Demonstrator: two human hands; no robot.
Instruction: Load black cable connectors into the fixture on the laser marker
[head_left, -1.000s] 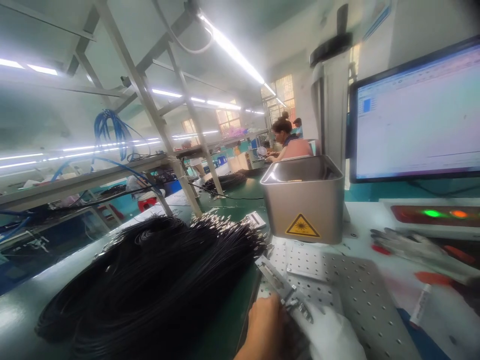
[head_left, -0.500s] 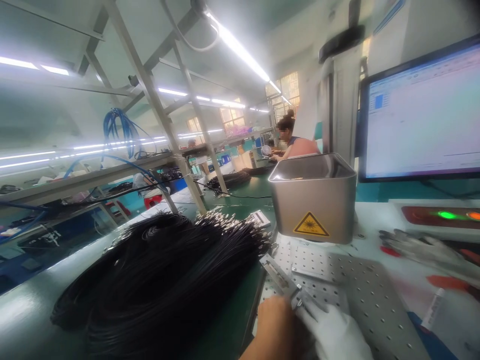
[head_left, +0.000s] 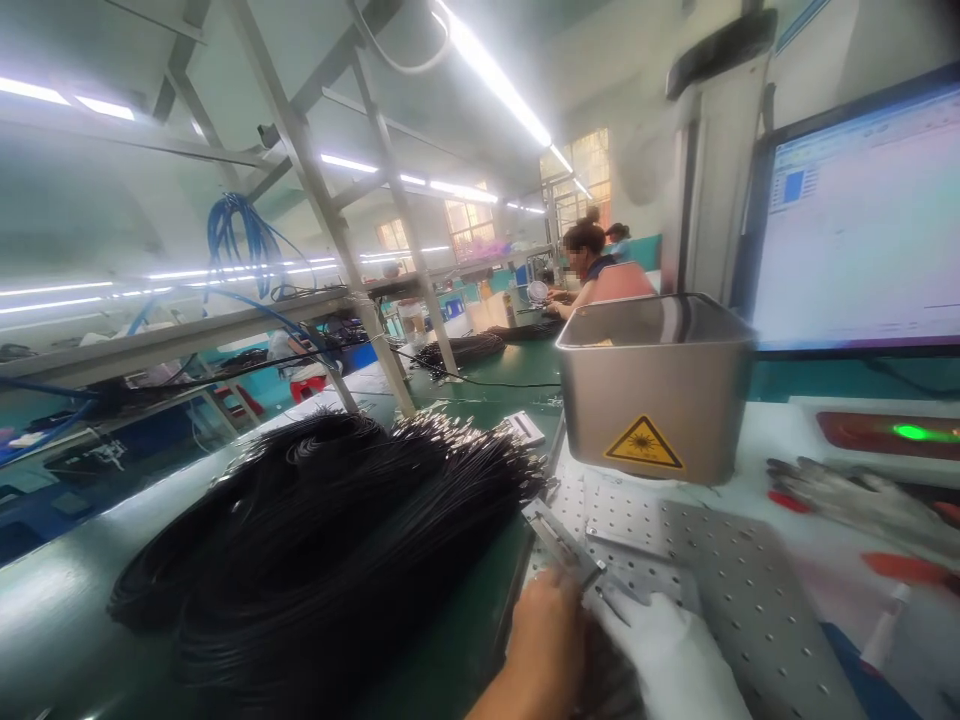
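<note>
My bare left hand (head_left: 546, 625) is closed at the near end of a slotted metal fixture (head_left: 561, 540). Its fingers are curled, and whatever lies in them is hidden. Beside it, my right hand (head_left: 667, 640) wears a white glove, with thumb and fingers brought together against the fixture's right side; no held thing can be made out there. Under the fixture is a perforated metal plate (head_left: 731, 570). To the left lies a large coiled bundle of black cables (head_left: 322, 540), its shiny metal ends pointing at the fixture.
Behind the plate stands a metal box (head_left: 652, 400) with a yellow laser warning triangle. A monitor (head_left: 862, 220), a grey glove (head_left: 847, 500) and a white marker pen (head_left: 886, 628) are on the right. Farther back a person (head_left: 589, 265) sits at the bench, near a shelf frame (head_left: 300, 150).
The view has shifted slightly, so the metal box and monitor appear farther right. Both hands remain at the fixture, with my left fingers a little higher against it.
</note>
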